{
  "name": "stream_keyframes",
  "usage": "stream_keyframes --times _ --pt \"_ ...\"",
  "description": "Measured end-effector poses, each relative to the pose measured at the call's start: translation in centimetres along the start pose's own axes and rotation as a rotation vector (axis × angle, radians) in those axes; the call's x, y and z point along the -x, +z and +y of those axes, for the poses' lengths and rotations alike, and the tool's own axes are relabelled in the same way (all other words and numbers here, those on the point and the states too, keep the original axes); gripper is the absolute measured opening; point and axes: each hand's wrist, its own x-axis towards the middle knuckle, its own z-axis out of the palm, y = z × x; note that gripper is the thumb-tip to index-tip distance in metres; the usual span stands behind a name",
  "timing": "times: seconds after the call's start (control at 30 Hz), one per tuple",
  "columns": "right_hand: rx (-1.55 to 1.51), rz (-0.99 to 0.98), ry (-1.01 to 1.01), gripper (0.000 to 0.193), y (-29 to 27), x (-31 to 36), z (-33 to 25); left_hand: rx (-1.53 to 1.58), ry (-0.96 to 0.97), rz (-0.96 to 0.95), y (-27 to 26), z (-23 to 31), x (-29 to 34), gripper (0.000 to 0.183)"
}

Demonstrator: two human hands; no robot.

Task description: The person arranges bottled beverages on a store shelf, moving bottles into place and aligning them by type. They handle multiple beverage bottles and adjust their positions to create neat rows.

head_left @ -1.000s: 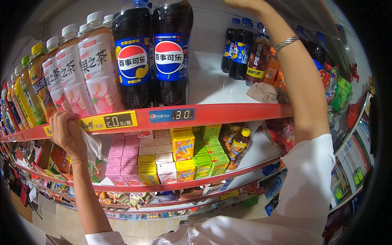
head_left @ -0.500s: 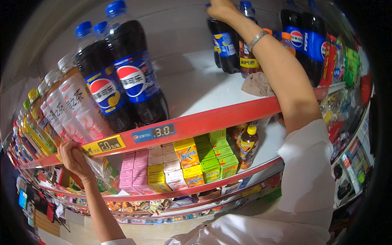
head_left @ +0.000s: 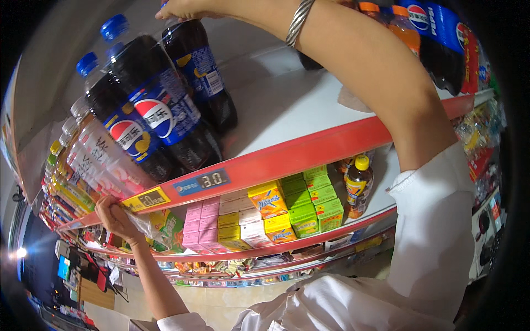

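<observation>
High on the red-edged shelf, my right hand grips a cola bottle around its cap. That bottle stands upright behind and right of the front cola bottle, its blue label partly turned away. Another cola bottle is at the left of these. At the left part of the shelf's front, my left hand is closed over the red edge, below peach-tea bottles and next to a yellow price tag. A brown-grey cloth lies partly hidden under my right forearm.
Orange drink bottles and a large cola bottle stand at the right. The lower shelf holds stacked small cartons and a yellow-capped bottle. Several more bottles line the far left. A blue price tag sits on the edge.
My right hand has carried the cola bottle leftward from the back middle of the shelf to beside the left cola bottles. My left hand stays on the edge; the view has shifted.
</observation>
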Motion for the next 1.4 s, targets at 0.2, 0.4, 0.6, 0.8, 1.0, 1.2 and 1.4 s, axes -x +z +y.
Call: stream_keyframes --times 0.2,0.4,0.6,0.8,1.0,1.2,1.4 --pt "0.011 -0.063 0.034 0.022 2.5 -1.5 -1.1 -0.014 -0.013 -0.015 -0.1 0.0 0.1 0.011" --pt "0.331 -0.034 0.026 0.028 6.4 -6.6 2.2 0.034 0.000 0.014 0.2 -0.5 -0.1 0.011" --pt "0.448 -0.070 -0.058 0.019 13.4 -12.8 5.9 0.075 -0.083 -0.022 -1.4 -0.5 0.2 0.018" --pt "0.279 -0.058 0.023 0.017 15.6 -14.4 11.2 0.083 0.021 -0.010 2.3 0.1 0.1 0.017" --pt "0.242 -0.184 -0.097 0.028 15.6 -11.4 6.1 0.012 -0.017 0.028 0.0 1.0 0.1 0.010" --pt "0.227 -0.314 -0.098 0.031 15.9 -13.2 8.0 0.017 -0.008 0.022 0.3 0.6 0.2 0.009" --pt "-0.051 -0.514 0.121 0.046 13.8 -9.6 6.0 -0.002 -0.016 0.014 -1.1 -0.3 0.7 0.013"
